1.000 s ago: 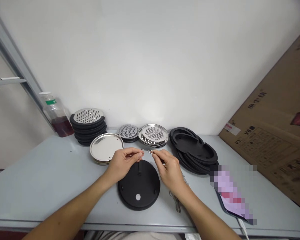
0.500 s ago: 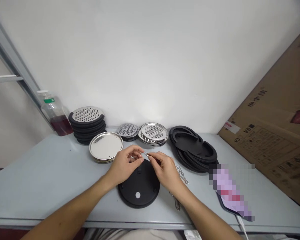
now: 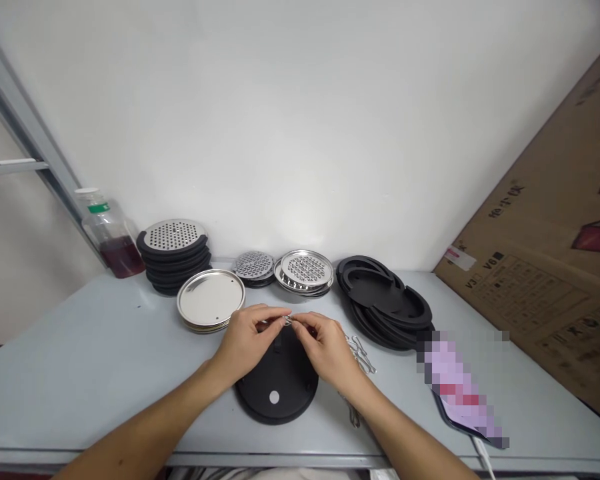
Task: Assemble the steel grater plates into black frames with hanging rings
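Observation:
Both hands meet over the far edge of a round black base (image 3: pixel 277 373), which lies flat with a white dot near its front. My left hand (image 3: pixel 247 337) and my right hand (image 3: pixel 327 343) are closed in a pinch on a small bent metal wire clip (image 3: pixel 288 321). Fingertips cover most of that clip. Beside my right wrist lie several similar wire clips (image 3: pixel 364 357), partly hidden by the forearm. Close to my left hand is a stack of shiny round metal trays (image 3: pixel 210 298).
Perforated discs in black holders (image 3: pixel 175 257) are stacked at the left, near a bottle of red liquid (image 3: pixel 117 247). Grater discs (image 3: pixel 305 270) lie at the back. Black rings (image 3: pixel 390 303) are piled right of centre. A blurred phone (image 3: pixel 465 393) and a cardboard box (image 3: pixel 545 267) are farther right.
My hands have come closer together, and the wire clip between them is more covered by the fingers. The whole view has shifted slightly. The black base stays in place.

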The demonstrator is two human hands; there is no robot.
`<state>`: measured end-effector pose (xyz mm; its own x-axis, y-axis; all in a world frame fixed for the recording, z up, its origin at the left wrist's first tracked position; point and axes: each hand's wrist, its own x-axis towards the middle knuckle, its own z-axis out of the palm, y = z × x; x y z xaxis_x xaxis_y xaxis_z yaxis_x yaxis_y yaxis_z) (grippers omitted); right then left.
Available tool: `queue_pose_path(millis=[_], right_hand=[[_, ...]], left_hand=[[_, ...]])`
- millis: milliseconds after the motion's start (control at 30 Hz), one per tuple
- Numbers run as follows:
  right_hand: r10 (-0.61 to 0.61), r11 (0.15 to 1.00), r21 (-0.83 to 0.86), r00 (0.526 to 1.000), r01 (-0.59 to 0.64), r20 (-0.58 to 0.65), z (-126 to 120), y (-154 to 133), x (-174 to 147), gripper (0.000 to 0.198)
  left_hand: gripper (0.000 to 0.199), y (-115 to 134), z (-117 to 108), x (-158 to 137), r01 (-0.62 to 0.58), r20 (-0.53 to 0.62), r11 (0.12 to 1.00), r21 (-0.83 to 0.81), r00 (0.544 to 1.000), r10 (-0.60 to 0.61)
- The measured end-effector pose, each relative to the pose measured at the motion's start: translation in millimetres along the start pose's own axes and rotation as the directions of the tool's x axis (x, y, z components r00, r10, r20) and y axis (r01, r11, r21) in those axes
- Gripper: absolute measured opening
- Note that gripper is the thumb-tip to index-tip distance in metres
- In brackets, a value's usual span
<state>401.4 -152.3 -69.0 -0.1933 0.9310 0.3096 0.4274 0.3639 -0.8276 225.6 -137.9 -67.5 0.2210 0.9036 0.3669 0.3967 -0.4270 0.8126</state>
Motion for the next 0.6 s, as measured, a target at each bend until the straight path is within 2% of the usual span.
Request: queue_pose_path(millis=[233, 367, 600], right_hand=[[0.104, 0.988, 0.111, 0.994, -0.106, 0.023, 3.3, -1.7, 1.0, 0.026], [0.145, 0.976, 0.159, 0.988, -0.150, 0.046, 3.2, -2.0, 1.4, 0.028], [0.147, 0.971, 0.183, 0.988, -0.154, 0.053, 5.7, -1.0, -0.9, 0.029]], left_hand=[[0.013, 0.5, 3.8, 0.5, -0.065, -0.121, 0.989, 0.130, 0.989, 0.081], [0.009, 0.9, 5.8, -1.0, -0.125, -0.126, 0.969, 0.214, 0.980, 0.154], [0.010, -1.4, 6.5, -4.2, -0.250, -0.108, 0.915, 0.318, 0.949, 0.296]])
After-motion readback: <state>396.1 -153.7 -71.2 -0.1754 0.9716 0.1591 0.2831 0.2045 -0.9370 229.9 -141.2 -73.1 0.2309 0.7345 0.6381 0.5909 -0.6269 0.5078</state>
